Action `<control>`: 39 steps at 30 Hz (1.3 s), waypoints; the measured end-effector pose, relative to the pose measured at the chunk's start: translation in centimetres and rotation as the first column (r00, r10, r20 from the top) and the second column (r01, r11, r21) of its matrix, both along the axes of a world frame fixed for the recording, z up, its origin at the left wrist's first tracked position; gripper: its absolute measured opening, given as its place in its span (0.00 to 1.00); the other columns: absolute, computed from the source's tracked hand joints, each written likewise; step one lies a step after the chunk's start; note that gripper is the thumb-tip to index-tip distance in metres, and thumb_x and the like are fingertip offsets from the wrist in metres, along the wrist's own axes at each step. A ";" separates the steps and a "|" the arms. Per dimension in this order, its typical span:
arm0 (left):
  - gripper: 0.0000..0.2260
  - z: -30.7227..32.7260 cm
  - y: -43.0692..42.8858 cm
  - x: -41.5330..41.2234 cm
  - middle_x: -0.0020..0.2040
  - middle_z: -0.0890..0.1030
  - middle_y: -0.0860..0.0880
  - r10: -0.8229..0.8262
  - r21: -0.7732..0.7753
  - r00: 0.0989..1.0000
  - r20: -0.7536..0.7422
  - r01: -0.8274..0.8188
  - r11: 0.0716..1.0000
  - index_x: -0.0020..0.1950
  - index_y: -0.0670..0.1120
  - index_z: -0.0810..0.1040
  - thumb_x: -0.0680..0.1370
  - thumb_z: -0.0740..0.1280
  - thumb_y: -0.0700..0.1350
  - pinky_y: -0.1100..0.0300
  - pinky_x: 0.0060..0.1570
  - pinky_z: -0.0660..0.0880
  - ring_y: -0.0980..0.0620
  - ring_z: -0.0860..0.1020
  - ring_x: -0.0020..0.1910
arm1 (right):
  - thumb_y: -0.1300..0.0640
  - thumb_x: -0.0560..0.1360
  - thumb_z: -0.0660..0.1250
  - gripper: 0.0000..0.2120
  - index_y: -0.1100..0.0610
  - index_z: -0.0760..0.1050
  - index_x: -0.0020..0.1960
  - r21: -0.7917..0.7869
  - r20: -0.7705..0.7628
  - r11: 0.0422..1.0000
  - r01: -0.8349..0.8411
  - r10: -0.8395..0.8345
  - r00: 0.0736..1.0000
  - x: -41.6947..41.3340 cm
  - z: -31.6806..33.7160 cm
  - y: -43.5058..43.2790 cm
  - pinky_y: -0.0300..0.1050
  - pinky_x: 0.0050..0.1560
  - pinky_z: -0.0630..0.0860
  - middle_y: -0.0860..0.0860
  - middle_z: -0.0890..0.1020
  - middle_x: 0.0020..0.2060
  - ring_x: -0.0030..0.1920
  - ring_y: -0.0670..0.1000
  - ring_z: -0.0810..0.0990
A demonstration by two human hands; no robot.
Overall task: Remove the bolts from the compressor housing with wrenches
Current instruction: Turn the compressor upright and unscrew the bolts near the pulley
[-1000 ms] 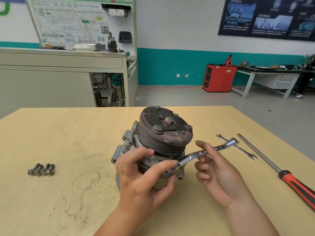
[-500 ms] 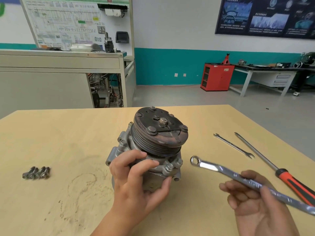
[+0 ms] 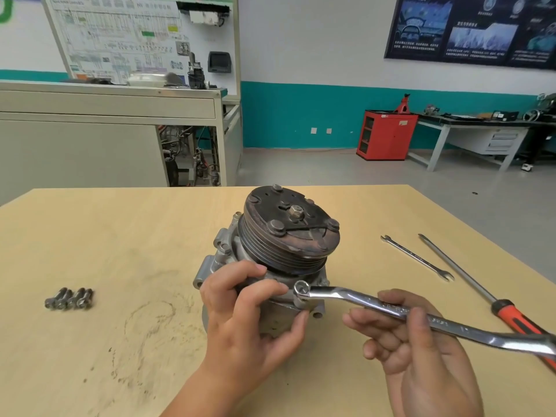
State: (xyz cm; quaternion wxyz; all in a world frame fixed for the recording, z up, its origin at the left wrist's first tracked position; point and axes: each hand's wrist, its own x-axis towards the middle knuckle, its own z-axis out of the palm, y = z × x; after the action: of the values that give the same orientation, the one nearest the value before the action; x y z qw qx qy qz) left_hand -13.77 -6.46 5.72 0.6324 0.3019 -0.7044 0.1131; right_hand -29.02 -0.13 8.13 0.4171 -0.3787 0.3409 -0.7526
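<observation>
The compressor (image 3: pixel 288 236) stands on the wooden table (image 3: pixel 120 236) with its dark pulley tilted up toward me. My left hand (image 3: pixel 249 314) grips the silver housing from the near left side. My right hand (image 3: pixel 415 341) holds the shaft of a ring wrench (image 3: pixel 391 310) between thumb and fingers. The wrench's ring end (image 3: pixel 301 289) sits over a bolt on the housing's near right edge. Several removed bolts (image 3: pixel 69 298) lie together at the left of the table.
A thin open-ended wrench (image 3: pixel 416 257) and a long screwdriver with a red and black handle (image 3: pixel 493 299) lie on the table's right side. Beyond the table stand a grey cabinet (image 3: pixel 90 130) and a red cabinet (image 3: pixel 386 135).
My right hand lifted the wrench off the housing, swung it away to the right, then brought the ring end back onto the bolt. My left hand kept its hold on the housing.
</observation>
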 end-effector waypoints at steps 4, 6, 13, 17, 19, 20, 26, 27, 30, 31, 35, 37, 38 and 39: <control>0.18 0.1 0.0 0.1 0.58 0.63 0.55 -0.007 -0.008 1.000 0.016 0.007 1.000 0.52 0.50 0.71 0.67 0.72 0.51 0.39 0.39 0.73 0.55 0.68 0.57 | 0.29 0.50 0.74 0.25 0.48 0.81 0.35 -0.011 0.015 0.999 0.051 -0.051 0.999 0.2 0.2 -0.4 0.30 0.23 0.71 0.57 0.83 0.28 0.30 0.54 0.84; 0.17 0.1 0.0 0.1 0.60 0.62 0.54 -0.002 -0.002 1.000 0.024 0.002 1.000 0.53 0.52 0.72 0.67 0.72 0.52 0.39 0.38 0.73 0.55 0.68 0.57 | 0.29 0.51 0.74 0.24 0.48 0.81 0.35 -0.020 -0.007 0.998 0.058 -0.058 0.998 0.0 0.0 -0.5 0.30 0.24 0.71 0.56 0.83 0.29 0.30 0.54 0.84; 0.14 0.2 -0.1 0.2 0.60 0.61 0.54 0.029 0.005 0.996 0.078 -0.030 1.000 0.54 0.56 0.77 0.69 0.71 0.52 0.40 0.40 0.73 0.55 0.67 0.57 | 0.30 0.61 0.69 0.22 0.48 0.81 0.38 -0.064 -0.099 0.996 0.066 -0.072 0.993 -0.2 -1.1 -0.6 0.29 0.24 0.68 0.56 0.83 0.29 0.29 0.55 0.83; 0.13 0.1 0.0 0.1 0.60 0.61 0.54 0.024 0.004 0.997 0.076 -0.025 1.000 0.53 0.57 0.77 0.70 0.71 0.52 0.41 0.41 0.73 0.54 0.68 0.56 | 0.42 0.70 0.60 0.17 0.51 0.82 0.36 0.069 0.018 0.997 0.016 -0.018 1.000 -0.9 -1.5 -1.7 0.30 0.22 0.64 0.57 0.80 0.24 0.24 0.53 0.79; 0.13 0.1 0.0 0.0 0.60 0.61 0.54 0.023 0.003 0.997 0.077 -0.024 1.000 0.53 0.57 0.77 0.69 0.71 0.52 0.41 0.41 0.73 0.55 0.67 0.57 | 0.48 0.69 0.58 0.16 0.56 0.80 0.35 0.199 0.110 0.972 -0.127 0.106 0.988 -1.5 -1.6 -2.5 0.32 0.21 0.64 0.58 0.78 0.23 0.23 0.51 0.76; 0.13 0.1 0.0 0.0 0.60 0.61 0.54 0.025 0.002 0.997 0.079 -0.025 1.000 0.53 0.57 0.77 0.69 0.71 0.51 0.41 0.41 0.73 0.55 0.67 0.57 | 0.50 0.69 0.59 0.15 0.57 0.79 0.33 0.245 0.135 0.952 -0.184 0.155 0.979 -1.8 -1.5 -2.9 0.35 0.21 0.65 0.58 0.76 0.24 0.23 0.50 0.74; 0.13 0.1 -0.2 0.0 0.60 0.61 0.54 0.032 -0.007 0.996 0.083 -0.032 0.999 0.53 0.57 0.77 0.69 0.71 0.51 0.40 0.40 0.73 0.54 0.67 0.57 | 0.51 0.70 0.60 0.16 0.57 0.84 0.41 0.262 0.303 0.865 -0.428 0.347 0.888 -2.9 -1.1 -4.2 0.36 0.20 0.64 0.50 0.69 0.24 0.22 0.44 0.65; 0.13 0.1 -0.2 0.0 0.60 0.61 0.54 0.031 -0.009 0.996 0.085 -0.030 1.000 0.53 0.57 0.77 0.69 0.71 0.51 0.41 0.40 0.73 0.54 0.67 0.57 | 0.51 0.70 0.60 0.16 0.57 0.84 0.43 0.252 0.324 0.858 -0.447 0.361 0.875 -2.9 -1.1 -4.3 0.36 0.20 0.64 0.50 0.69 0.24 0.22 0.44 0.65; 0.13 0.1 -0.2 0.0 0.60 0.61 0.54 0.032 -0.009 0.996 0.087 -0.032 0.999 0.53 0.57 0.77 0.69 0.71 0.52 0.40 0.40 0.73 0.55 0.67 0.57 | 0.51 0.70 0.60 0.16 0.57 0.84 0.44 0.236 0.364 0.856 -0.461 0.362 0.858 -2.9 -1.3 -4.5 0.36 0.20 0.64 0.49 0.69 0.24 0.22 0.44 0.65; 0.13 0.1 -0.2 0.0 0.60 0.61 0.54 0.034 -0.007 0.996 0.088 -0.033 0.999 0.53 0.57 0.77 0.69 0.71 0.52 0.40 0.40 0.73 0.55 0.67 0.57 | 0.51 0.70 0.60 0.16 0.57 0.84 0.43 0.233 0.370 0.857 -0.460 0.359 0.857 -3.0 -1.4 -4.4 0.36 0.20 0.64 0.49 0.69 0.24 0.22 0.44 0.65; 0.13 0.1 -0.1 0.1 0.60 0.61 0.54 0.037 -0.002 0.995 0.091 -0.037 0.999 0.53 0.57 0.77 0.69 0.71 0.52 0.39 0.40 0.73 0.53 0.68 0.56 | 0.48 0.56 0.79 0.21 0.59 0.83 0.42 0.211 0.361 0.859 -0.467 0.376 0.854 -3.0 -1.5 -4.2 0.37 0.20 0.64 0.50 0.68 0.23 0.21 0.45 0.65; 0.14 0.1 0.0 0.0 0.60 0.61 0.54 0.041 0.005 0.995 0.095 -0.041 0.999 0.53 0.57 0.77 0.68 0.72 0.51 0.39 0.40 0.73 0.52 0.69 0.54 | 0.46 0.45 0.83 0.29 0.59 0.83 0.41 0.212 0.350 0.858 -0.468 0.380 0.856 -3.1 -1.4 -3.9 0.37 0.19 0.65 0.51 0.69 0.23 0.20 0.45 0.65; 0.14 0.1 0.0 0.0 0.60 0.61 0.54 0.039 0.008 0.995 0.096 -0.040 0.999 0.52 0.57 0.77 0.68 0.72 0.52 0.38 0.40 0.73 0.51 0.69 0.53 | 0.46 0.44 0.83 0.31 0.59 0.83 0.42 0.215 0.348 0.855 -0.472 0.384 0.855 -3.1 -1.4 -3.8 0.37 0.19 0.65 0.51 0.69 0.23 0.20 0.45 0.65; 0.14 0.0 0.1 0.0 0.60 0.61 0.54 0.038 0.009 0.995 0.094 -0.039 0.999 0.52 0.58 0.77 0.68 0.72 0.52 0.38 0.40 0.73 0.51 0.69 0.53 | 0.47 0.45 0.83 0.31 0.60 0.83 0.45 0.216 0.349 0.856 -0.470 0.382 0.856 -3.2 -1.4 -3.6 0.36 0.19 0.65 0.51 0.70 0.23 0.20 0.45 0.66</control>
State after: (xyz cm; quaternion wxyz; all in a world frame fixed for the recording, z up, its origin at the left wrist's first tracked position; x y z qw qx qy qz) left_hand -13.80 -6.40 5.76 0.5945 0.3132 -0.7281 0.1353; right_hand -32.19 -3.78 6.74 0.6723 -0.2633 0.2893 -0.6285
